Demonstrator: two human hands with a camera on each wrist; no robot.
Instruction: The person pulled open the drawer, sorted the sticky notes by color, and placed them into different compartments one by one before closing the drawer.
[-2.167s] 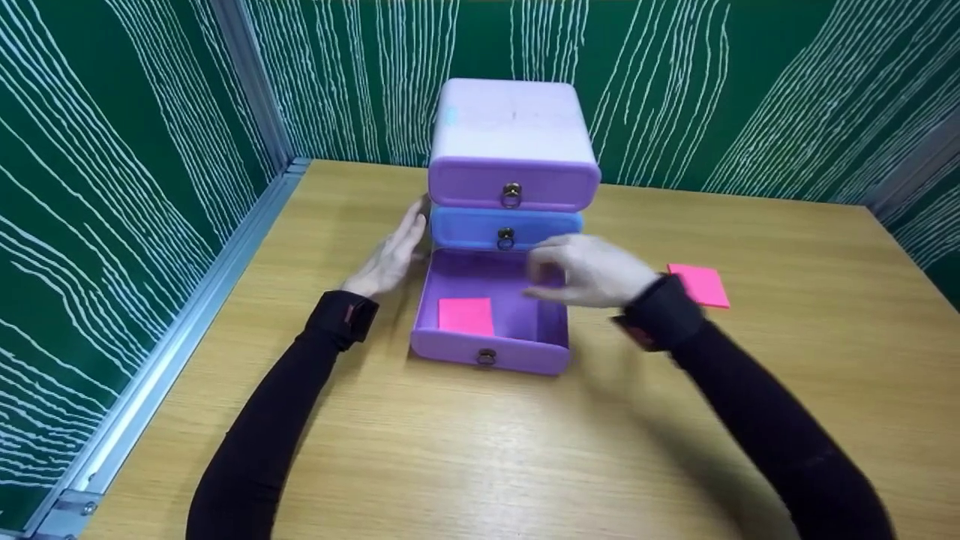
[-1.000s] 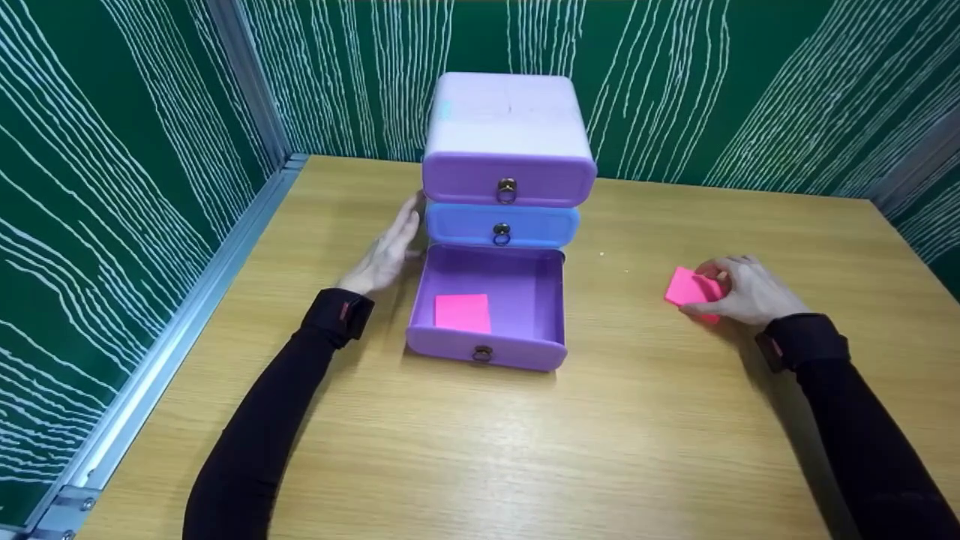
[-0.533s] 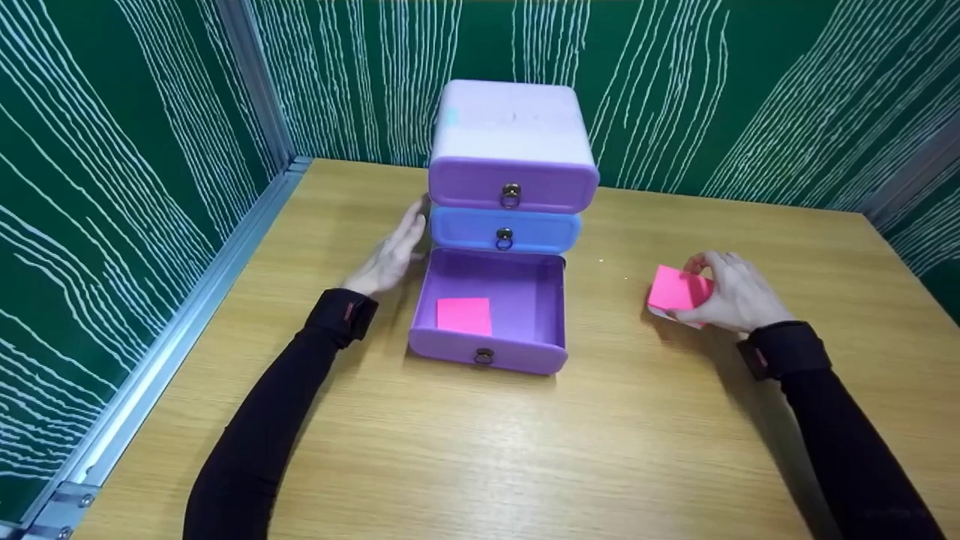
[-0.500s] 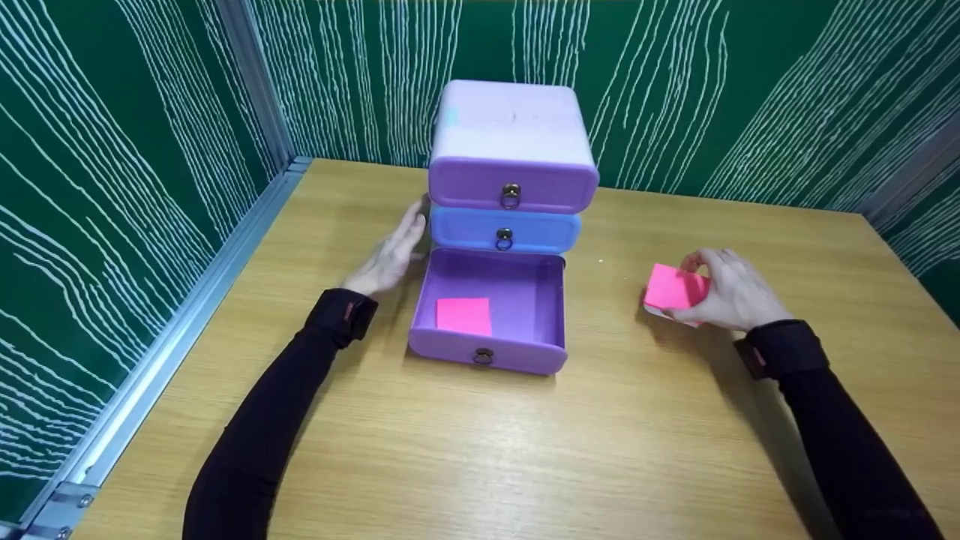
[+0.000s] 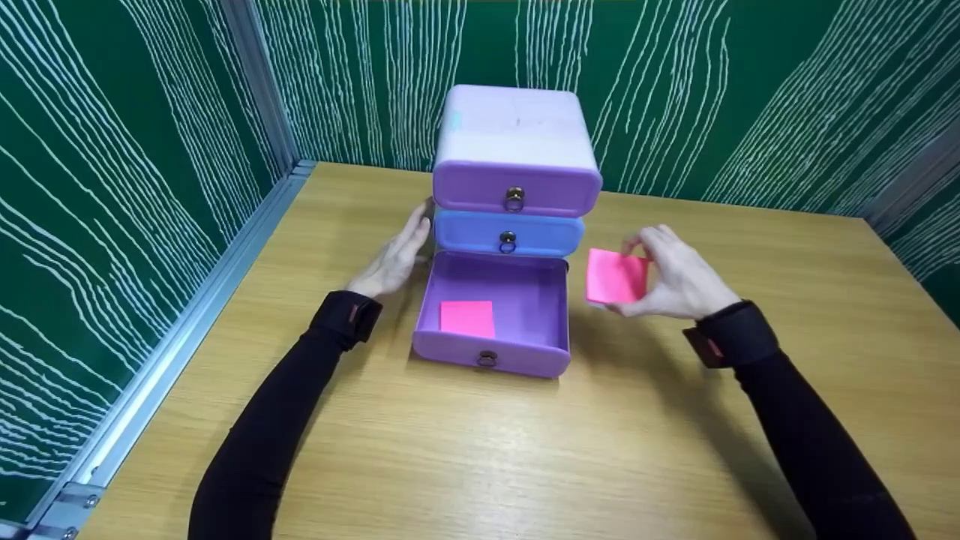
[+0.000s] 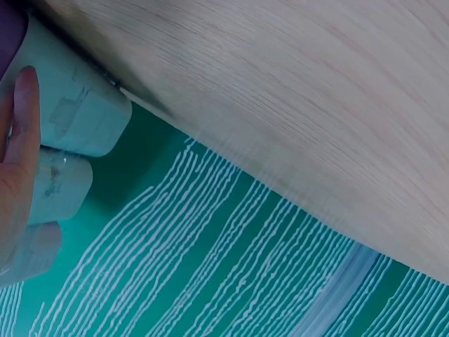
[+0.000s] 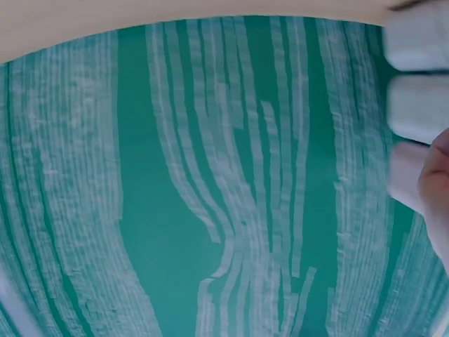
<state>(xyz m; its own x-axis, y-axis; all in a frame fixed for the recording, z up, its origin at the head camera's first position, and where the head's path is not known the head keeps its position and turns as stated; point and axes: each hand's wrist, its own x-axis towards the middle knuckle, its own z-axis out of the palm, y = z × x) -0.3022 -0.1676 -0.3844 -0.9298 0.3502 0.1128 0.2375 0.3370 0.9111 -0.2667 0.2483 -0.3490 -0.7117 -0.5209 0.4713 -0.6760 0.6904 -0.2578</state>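
Note:
A three-tier drawer unit (image 5: 517,127) stands toward the back of the table, with purple, blue and purple fronts. Its bottom drawer (image 5: 529,300) is pulled out, and a pink sticky note pad (image 5: 466,319) lies inside at the front left. My left hand (image 5: 394,255) rests against the unit's left side with straight fingers; in the left wrist view the hand (image 6: 17,161) lies along the pale side wall. Just right of the open drawer, my right hand (image 5: 675,277) pinches another pink sticky note pad (image 5: 615,276) above the table. In the right wrist view only part of that hand (image 7: 436,189) shows.
The wooden table (image 5: 480,450) spreads out in front of and beside the drawer unit. Green panels with white wavy lines (image 5: 652,90) close off the back and sides. A metal frame rail (image 5: 180,322) runs along the left edge.
My right hand first leaves the drawer area, then takes the pink sticky note pad from the table at right, lifts it and carries it left beside the drawer. My left hand stays in place.

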